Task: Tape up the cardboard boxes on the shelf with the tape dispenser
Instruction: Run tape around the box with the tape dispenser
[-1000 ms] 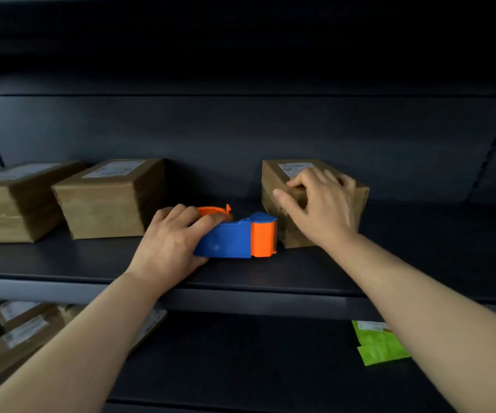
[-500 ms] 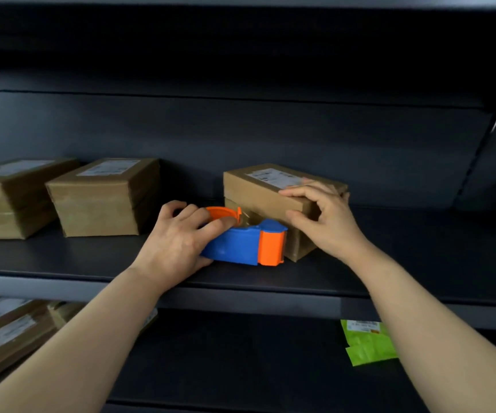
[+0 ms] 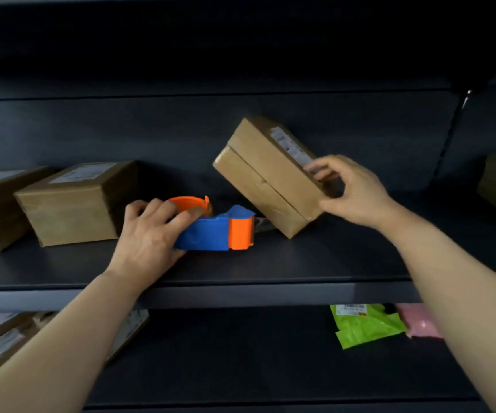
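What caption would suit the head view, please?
Right hand holds a tilted box; left hand grips the dispenser.

tape dispenser [image 3: 211,232]: blue-orange, on shelf [image 3: 300,263] | cardboard box [image 3: 266,177]: brown, tilted, just beside it

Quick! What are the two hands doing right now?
Left hand: grips the tape dispenser.
Right hand: holds the tilted cardboard box.

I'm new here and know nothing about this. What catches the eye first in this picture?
The bright blue-and-orange tape dispenser stands out most, mid-shelf against the dark metal, gripped by the left hand. Just right of it, the right hand holds a brown box tilted steeply, its seam facing the camera. A lime-green packet glows on the level below, at lower right.
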